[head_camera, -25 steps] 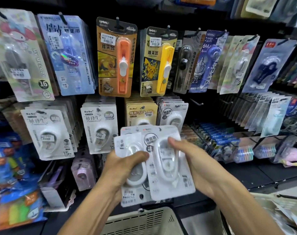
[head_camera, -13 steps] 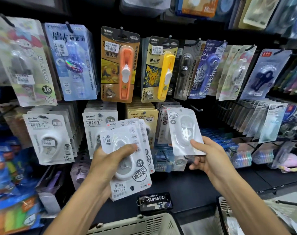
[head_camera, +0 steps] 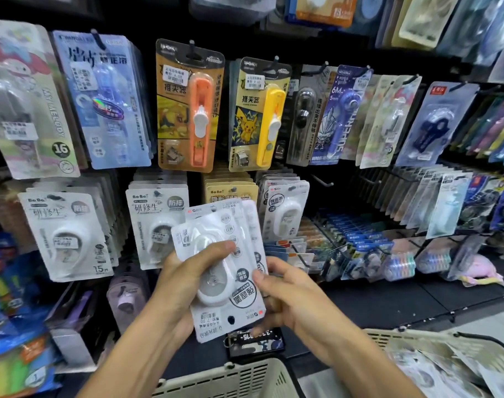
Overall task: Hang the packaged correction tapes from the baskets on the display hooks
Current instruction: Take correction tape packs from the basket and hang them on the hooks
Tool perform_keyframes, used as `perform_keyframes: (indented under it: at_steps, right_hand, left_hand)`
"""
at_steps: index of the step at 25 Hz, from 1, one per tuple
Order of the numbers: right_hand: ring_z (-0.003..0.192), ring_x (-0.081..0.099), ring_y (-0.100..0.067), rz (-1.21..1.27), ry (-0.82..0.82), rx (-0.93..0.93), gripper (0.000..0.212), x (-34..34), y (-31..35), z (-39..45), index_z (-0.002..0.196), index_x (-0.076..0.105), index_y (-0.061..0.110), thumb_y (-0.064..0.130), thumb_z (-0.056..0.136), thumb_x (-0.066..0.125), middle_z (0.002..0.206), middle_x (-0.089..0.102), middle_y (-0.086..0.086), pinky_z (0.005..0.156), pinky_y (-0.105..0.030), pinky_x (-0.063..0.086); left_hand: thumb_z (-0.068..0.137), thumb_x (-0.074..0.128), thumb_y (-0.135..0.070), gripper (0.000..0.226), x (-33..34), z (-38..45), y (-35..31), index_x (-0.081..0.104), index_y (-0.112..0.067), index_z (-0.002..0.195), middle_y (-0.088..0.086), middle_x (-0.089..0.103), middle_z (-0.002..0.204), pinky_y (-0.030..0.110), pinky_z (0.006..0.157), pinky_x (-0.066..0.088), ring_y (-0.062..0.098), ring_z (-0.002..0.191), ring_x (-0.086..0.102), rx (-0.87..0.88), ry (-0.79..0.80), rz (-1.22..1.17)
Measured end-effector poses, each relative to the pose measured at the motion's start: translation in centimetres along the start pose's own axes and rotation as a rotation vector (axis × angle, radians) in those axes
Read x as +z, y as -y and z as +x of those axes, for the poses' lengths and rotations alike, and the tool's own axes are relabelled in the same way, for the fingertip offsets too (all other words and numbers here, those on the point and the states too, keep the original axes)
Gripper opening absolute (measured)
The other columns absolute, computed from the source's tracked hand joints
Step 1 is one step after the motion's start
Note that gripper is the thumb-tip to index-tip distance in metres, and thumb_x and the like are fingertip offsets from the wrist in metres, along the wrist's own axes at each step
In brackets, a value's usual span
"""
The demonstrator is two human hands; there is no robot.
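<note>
While the left grip (head_camera: pixel 187 278) clasps upside-down correction tape packs (head_camera: pixel 229 271), the right grip (head_camera: pixel 285 294) pinches their edge.

On the top row I see an orange clip dispenser pack (head_camera: pixel 191 110) hanging beside a yellow one with a cartoon print (head_camera: pixel 258 116). Left of them hang a pale blue carded pack (head_camera: pixel 104 101) and a pastel pack marked 16 (head_camera: pixel 29 110). To the right, I make out a purple pen-shaped item on a blue card (head_camera: pixel 341 116) and a dark blue item in a clear blister (head_camera: pixel 434 124). On the black shelf lie a camouflage key tag (head_camera: pixel 255 341) and a pink plush toy (head_camera: pixel 480 271).
</note>
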State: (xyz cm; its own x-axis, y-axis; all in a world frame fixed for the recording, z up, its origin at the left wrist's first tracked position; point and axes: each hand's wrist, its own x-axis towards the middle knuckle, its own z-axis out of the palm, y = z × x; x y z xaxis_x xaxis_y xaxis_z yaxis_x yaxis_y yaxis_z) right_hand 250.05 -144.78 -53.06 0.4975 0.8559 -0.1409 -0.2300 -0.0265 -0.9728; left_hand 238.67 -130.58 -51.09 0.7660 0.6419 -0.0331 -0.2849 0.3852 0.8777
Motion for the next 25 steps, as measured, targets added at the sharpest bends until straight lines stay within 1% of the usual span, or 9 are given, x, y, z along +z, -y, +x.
perform_keyframes:
  at_steps: [3, 5, 9, 12, 14, 17, 19, 22, 25]
  right_hand:
    - [0.056, 0.065, -0.023, 0.065, -0.03, 0.004, 0.023, 0.8, 0.1, 0.0, 0.112, 0.066, 0.008, 0.025, 0.097, 0.064, 0.081, 0.073, -0.014, 0.04, -0.027, 0.05]
    - [0.057, 0.065, -0.022, 0.034, -0.083, -0.014, 0.018, 1.0, -0.3, 0.1, 0.114, 0.067, 0.006, 0.012, 0.098, 0.061, 0.083, 0.075, -0.015, 0.042, -0.027, 0.051]
    - [0.051, 0.06, -0.016, 0.134, -0.387, -0.134, 0.014, 0.0, -0.7, 0.8, 0.109, 0.069, 0.009, 0.01, 0.1, 0.058, 0.078, 0.074, -0.012, 0.045, -0.025, 0.052]
    - [0.051, 0.057, -0.013, 0.065, -0.445, -0.141, 0.013, -1.6, -0.2, 0.7, 0.107, 0.071, 0.011, 0.011, 0.099, 0.062, 0.081, 0.074, -0.01, 0.045, -0.024, 0.051]
    - [0.053, 0.057, -0.009, -0.135, -0.436, -0.189, 0.009, -2.6, 0.5, 0.4, 0.098, 0.076, 0.013, 0.013, 0.094, 0.068, 0.077, 0.075, -0.003, 0.047, -0.021, 0.048]
    - [0.061, 0.063, -0.002, -0.469, -0.319, -0.4, 0.006, -4.1, 2.6, -0.2, 0.081, 0.079, 0.021, 0.021, 0.086, 0.076, 0.072, 0.075, 0.006, 0.055, -0.015, 0.046]
    - [0.062, 0.063, -0.002, -0.525, -0.221, -0.477, 0.008, -4.2, 3.5, -0.5, 0.078, 0.078, 0.024, 0.031, 0.081, 0.076, 0.071, 0.073, 0.007, 0.057, -0.015, 0.046]
    - [0.066, 0.067, -0.01, -0.352, -0.285, -0.529, 0.017, -3.8, 3.2, 0.1, 0.078, 0.077, 0.019, 0.034, 0.073, 0.082, 0.073, 0.074, -0.002, 0.06, -0.02, 0.052]
    - [0.084, 0.072, -0.022, 0.185, -0.221, -0.335, 0.029, -3.4, 2.0, 0.5, 0.099, 0.075, 0.016, 0.037, 0.078, 0.081, 0.094, 0.077, -0.007, 0.071, -0.034, 0.058]
  left_hand:
    - [0.059, 0.082, -0.016, 0.032, -0.2, -0.1, -0.2, 0.081, -0.013, 0.091, 0.02, 0.079, 0.091, 0.041, 0.053, 0.06, 0.032, 0.071, 0.078, -0.061, 0.045, -0.093]
    - [0.065, 0.08, -0.014, 0.016, -0.4, -0.2, -0.2, 0.083, -0.02, 0.079, 0.018, 0.08, 0.089, 0.043, 0.054, 0.061, 0.031, 0.07, 0.078, -0.078, 0.034, -0.097]
    - [0.063, 0.085, -0.022, 0.043, -1.3, 0.1, -0.4, 0.079, -0.012, 0.104, 0.017, 0.08, 0.096, 0.047, 0.06, 0.063, 0.032, 0.077, 0.078, -0.104, -0.076, -0.122]
    - [0.062, 0.085, -0.026, 0.046, -2.7, 0.6, -0.9, 0.079, -0.013, 0.105, 0.016, 0.08, 0.099, 0.053, 0.067, 0.064, 0.033, 0.082, 0.079, -0.077, -0.136, -0.114]
    - [0.06, 0.086, -0.023, 0.047, -2.9, 0.4, -1.1, 0.078, -0.012, 0.105, 0.018, 0.079, 0.103, 0.057, 0.077, 0.063, 0.035, 0.088, 0.078, -0.071, -0.067, -0.057]
    - [0.057, 0.093, -0.009, 0.047, -2.8, -0.1, -1.3, 0.078, -0.01, 0.102, 0.021, 0.078, 0.101, 0.045, 0.064, 0.064, 0.035, 0.083, 0.078, -0.044, 0.148, 0.186]
    - [0.059, 0.092, -0.017, 0.042, -2.7, -0.4, -1.1, 0.079, -0.017, 0.099, 0.022, 0.077, 0.105, 0.044, 0.071, 0.064, 0.038, 0.09, 0.077, -0.107, 0.344, 0.358]
    - [0.067, 0.089, -0.013, 0.039, -2.1, -1.2, 0.0, 0.078, -0.017, 0.104, 0.021, 0.077, 0.109, 0.038, 0.075, 0.062, 0.033, 0.094, 0.077, -0.2, 0.558, 0.455]
    - [0.056, 0.091, -0.014, 0.042, -1.2, -1.1, 1.1, 0.081, -0.016, 0.097, 0.023, 0.077, 0.104, 0.039, 0.067, 0.062, 0.034, 0.086, 0.078, -0.162, 0.373, 0.273]
